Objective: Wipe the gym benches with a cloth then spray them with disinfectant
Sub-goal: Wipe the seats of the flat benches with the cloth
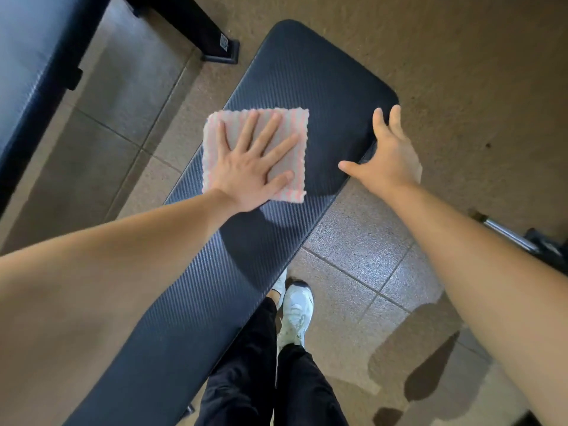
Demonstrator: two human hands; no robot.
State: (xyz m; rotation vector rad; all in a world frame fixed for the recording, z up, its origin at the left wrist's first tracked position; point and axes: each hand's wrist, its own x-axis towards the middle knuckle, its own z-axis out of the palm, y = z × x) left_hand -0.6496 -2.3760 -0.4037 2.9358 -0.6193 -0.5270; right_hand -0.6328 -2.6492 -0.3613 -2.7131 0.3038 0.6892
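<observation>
A long dark padded gym bench (310, 87) with a ribbed surface runs diagonally from the lower left to the upper middle. A square pink-and-grey striped cloth (227, 127) lies flat on its left side. My left hand (252, 167) presses on the cloth with fingers spread and straight. My right hand (387, 152) rests on the bench's right edge, fingers spread, thumb out over the pad. No spray bottle is in view.
A second dark bench (27, 75) stands at the far left, with a black frame foot (221, 47) on the tiled floor. A metal bar (510, 232) lies at the right edge. My legs and white shoes (295, 315) stand beside the bench.
</observation>
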